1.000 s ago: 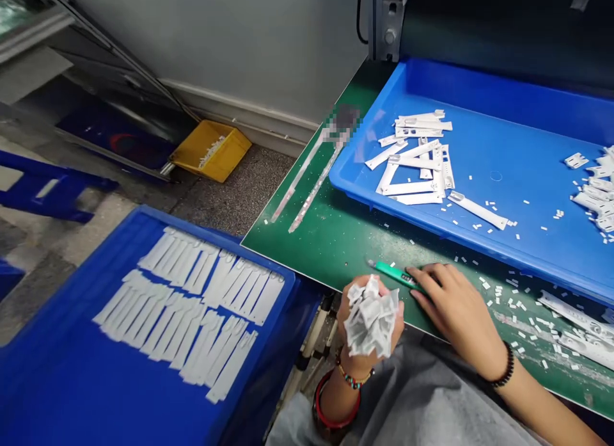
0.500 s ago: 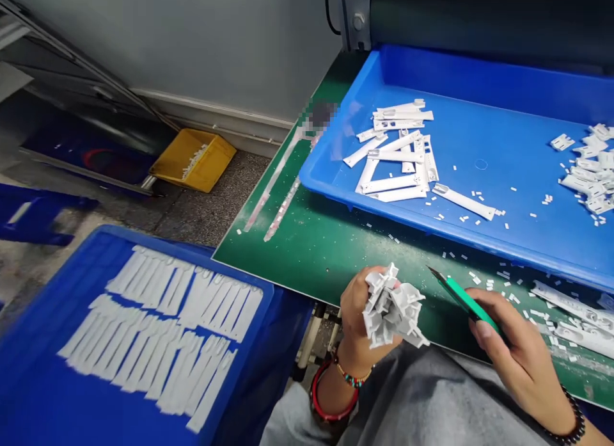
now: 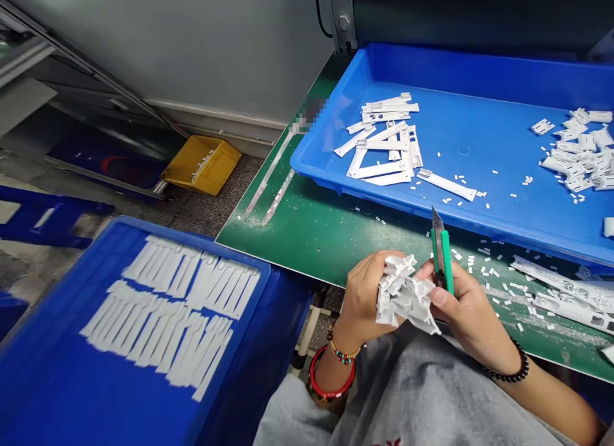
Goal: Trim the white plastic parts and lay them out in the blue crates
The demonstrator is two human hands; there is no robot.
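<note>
My left hand [image 3: 367, 295] is closed round a bundle of white plastic parts [image 3: 405, 295], their ends pointing up towards me. Right beside it, my right hand [image 3: 465, 308] grips a green utility knife [image 3: 442, 254] with its blade out and pointing up and away. The right thumb and fingertips are at the edge of the bundle; whether they press on it I cannot tell. Beyond the hands, long white plastic strips [image 3: 388, 142] lie loosely piled in a large blue tray [image 3: 326, 174] on the green table [image 3: 297, 235].
At lower left, a second blue tray [image 3: 144, 401] holds rows of white strips [image 3: 153, 331]. Short white pieces [image 3: 580, 155] are heaped at the right of the upper tray. Tiny white scraps and more long parts [image 3: 570, 299] litter the table. A yellow bin [image 3: 204, 164] stands behind.
My right hand has moved left to the bundle, and the knife has turned from slanting to nearly upright. My left hand has shifted slightly up and right. The view has shifted a little.
</note>
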